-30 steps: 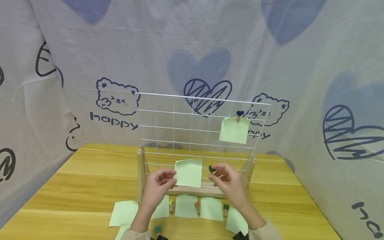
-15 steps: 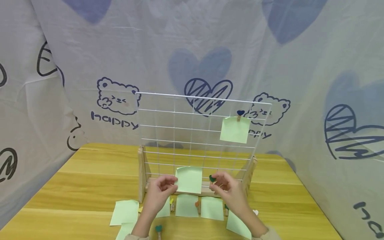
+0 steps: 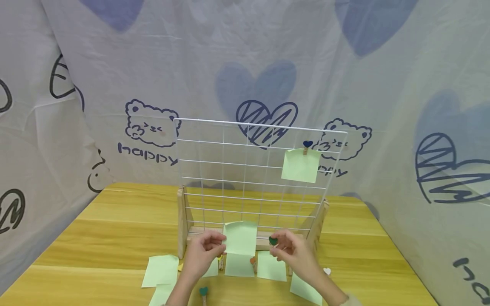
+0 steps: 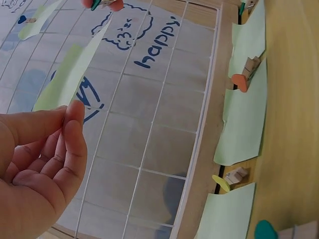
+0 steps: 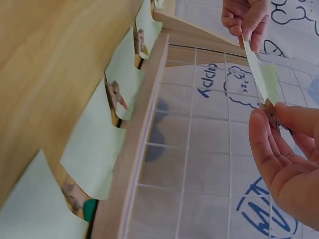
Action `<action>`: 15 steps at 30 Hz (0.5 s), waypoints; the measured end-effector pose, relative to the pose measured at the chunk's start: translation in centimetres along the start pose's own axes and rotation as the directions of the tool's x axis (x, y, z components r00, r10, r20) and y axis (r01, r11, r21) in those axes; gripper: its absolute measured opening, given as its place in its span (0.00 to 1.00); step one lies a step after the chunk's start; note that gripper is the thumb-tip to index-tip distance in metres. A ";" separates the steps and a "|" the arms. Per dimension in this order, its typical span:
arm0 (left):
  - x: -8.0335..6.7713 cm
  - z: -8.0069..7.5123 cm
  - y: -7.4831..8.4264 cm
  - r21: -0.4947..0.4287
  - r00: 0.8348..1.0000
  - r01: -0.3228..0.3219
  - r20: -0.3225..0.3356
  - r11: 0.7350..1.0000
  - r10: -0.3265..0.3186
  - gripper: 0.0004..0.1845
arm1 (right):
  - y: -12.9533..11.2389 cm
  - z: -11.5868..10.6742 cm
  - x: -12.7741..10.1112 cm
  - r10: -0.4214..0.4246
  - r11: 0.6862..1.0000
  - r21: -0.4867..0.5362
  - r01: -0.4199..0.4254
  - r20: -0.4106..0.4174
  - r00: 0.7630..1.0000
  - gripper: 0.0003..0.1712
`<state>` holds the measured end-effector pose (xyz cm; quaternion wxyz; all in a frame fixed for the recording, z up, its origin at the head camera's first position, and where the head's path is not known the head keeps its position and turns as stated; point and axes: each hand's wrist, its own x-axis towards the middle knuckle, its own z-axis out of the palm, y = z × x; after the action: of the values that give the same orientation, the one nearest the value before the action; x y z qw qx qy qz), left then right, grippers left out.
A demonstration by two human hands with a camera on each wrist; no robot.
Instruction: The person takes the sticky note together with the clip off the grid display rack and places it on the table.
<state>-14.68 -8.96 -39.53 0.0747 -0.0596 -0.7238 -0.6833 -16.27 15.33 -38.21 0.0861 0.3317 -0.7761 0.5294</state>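
Observation:
My left hand (image 3: 219, 245) pinches the left edge of a pale green sticky note (image 3: 240, 238), held upright before the base of the white wire grid (image 3: 229, 163). In the left wrist view, thumb and forefinger (image 4: 75, 117) meet on the note (image 4: 67, 82). My right hand (image 3: 276, 248) pinches a small wooden clothespin with a dark green heart (image 3: 273, 241) just right of the note. In the right wrist view the clothespin (image 5: 271, 112) sits at the note's (image 5: 263, 74) near edge; whether it bites the paper I cannot tell.
The grid stands in a wooden stand (image 3: 180, 223) on a yellow wooden table (image 3: 115, 225). Another green note (image 3: 301, 165) hangs at its upper right under a blue heart clip (image 3: 307, 145). Several green notes (image 3: 160, 270) and heart clothespins (image 3: 203, 292) lie along the table's front.
Both hands have come down with the note and the clothespin, from in front of the grid's lower rows to the level of the stand's base bar.

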 end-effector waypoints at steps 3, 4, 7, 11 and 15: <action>-0.2 0.1 -0.3 0.008 1.000 -0.002 0.020 1.000 0.002 0.08 | 0.3 0.1 -0.5 0.070 0.996 0.044 -0.073 0.058 0.996 0.14; -0.3 0.1 -0.4 0.014 1.000 -0.002 0.027 1.000 0.002 0.07 | 0.5 0.1 -0.6 0.086 0.994 0.054 -0.090 0.075 0.993 0.14; -0.5 0.0 -0.6 0.043 0.999 -0.007 0.053 0.999 0.004 0.07 | 1.1 0.2 -1.1 0.115 0.989 0.075 -0.124 0.122 0.986 0.13; -0.9 -0.3 -1.0 0.069 0.996 -0.006 0.085 0.998 0.000 0.07 | 1.6 0.4 -1.5 0.140 0.977 0.134 -0.166 0.184 0.973 0.11; -1.3 -0.4 -1.4 0.092 0.993 0.014 0.115 0.996 -0.024 0.08 | 2.2 0.7 -1.7 0.155 0.966 0.169 -0.197 0.235 0.960 0.10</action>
<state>-13.61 -9.47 -41.12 0.0287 -0.0887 -0.7577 -0.6459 -16.12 15.90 -41.07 -0.0801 0.3243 -0.7529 0.5670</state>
